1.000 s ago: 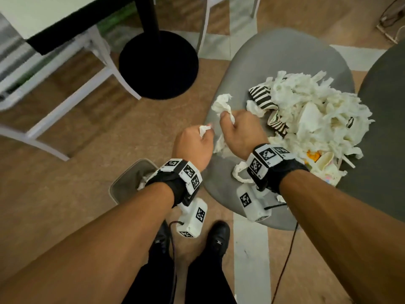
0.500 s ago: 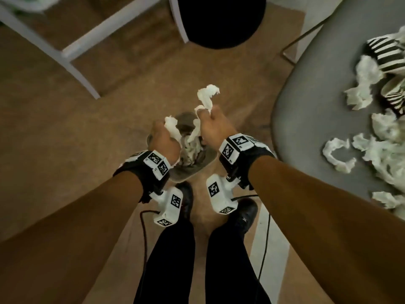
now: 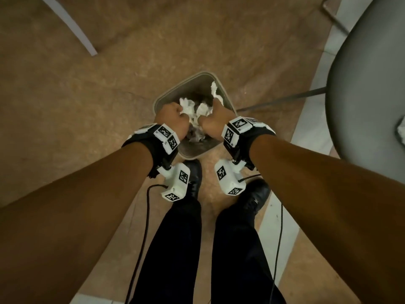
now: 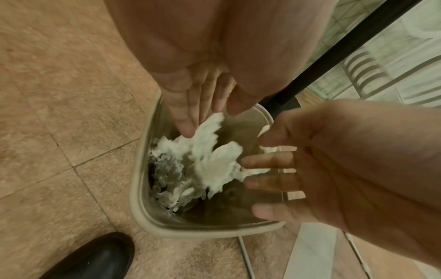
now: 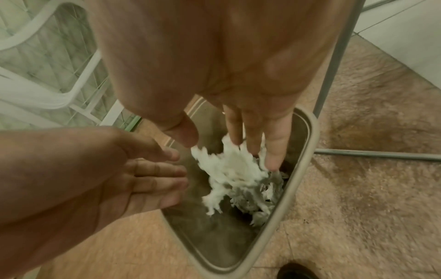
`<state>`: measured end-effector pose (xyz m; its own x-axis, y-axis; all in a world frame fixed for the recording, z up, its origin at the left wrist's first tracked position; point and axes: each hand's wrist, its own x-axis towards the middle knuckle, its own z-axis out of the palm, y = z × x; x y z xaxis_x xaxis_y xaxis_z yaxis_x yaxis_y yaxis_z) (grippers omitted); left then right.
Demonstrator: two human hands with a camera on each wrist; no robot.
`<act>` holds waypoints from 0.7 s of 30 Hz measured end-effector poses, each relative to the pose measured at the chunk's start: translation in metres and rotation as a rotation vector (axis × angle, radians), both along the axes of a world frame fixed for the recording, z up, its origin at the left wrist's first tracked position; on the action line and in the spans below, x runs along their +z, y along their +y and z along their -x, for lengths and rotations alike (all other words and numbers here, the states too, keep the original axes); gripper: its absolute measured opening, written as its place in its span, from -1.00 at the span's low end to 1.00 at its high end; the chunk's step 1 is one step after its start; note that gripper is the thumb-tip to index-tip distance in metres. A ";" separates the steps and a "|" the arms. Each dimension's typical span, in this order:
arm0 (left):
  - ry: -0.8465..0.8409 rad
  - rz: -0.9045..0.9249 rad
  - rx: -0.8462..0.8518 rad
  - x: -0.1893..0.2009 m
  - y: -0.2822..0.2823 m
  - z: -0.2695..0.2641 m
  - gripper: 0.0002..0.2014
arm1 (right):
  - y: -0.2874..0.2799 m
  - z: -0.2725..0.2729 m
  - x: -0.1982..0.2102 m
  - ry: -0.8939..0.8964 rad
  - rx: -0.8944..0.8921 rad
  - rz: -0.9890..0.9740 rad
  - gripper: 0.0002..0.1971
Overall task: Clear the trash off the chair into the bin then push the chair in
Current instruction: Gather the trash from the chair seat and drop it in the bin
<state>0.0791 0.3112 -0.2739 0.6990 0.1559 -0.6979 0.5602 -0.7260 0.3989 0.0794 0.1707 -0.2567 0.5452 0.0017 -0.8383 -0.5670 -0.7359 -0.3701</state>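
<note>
Both hands hang over the bin point(image 3: 192, 150), the left hand point(image 4: 198, 98) and right hand point(image 5: 241, 105) with fingers spread wide and straight, holding nothing. White tissue point(image 4: 212, 160) tumbles between them toward the crumpled paper in the bin. It looks feather-light, soft and shreddy (likely to shed bits or drift past the rim). The chair point(image 3: 370, 88) stands just beside, one scrap point(image 3: 401, 130) visible at its edge. Remaining wads are best bunched whole in a closed fist.
</note>
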 end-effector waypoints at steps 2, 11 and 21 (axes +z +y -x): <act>0.019 -0.015 -0.058 0.006 -0.003 -0.004 -0.67 | -0.004 0.000 0.003 0.010 0.064 0.004 -0.31; -0.088 -0.002 -0.135 0.060 -0.037 -0.029 -0.88 | -0.031 -0.004 0.048 -0.121 0.141 -0.036 -0.74; -0.314 0.167 -0.405 0.162 -0.197 -0.052 -0.78 | -0.175 -0.018 0.163 -0.378 -0.230 -0.086 -0.81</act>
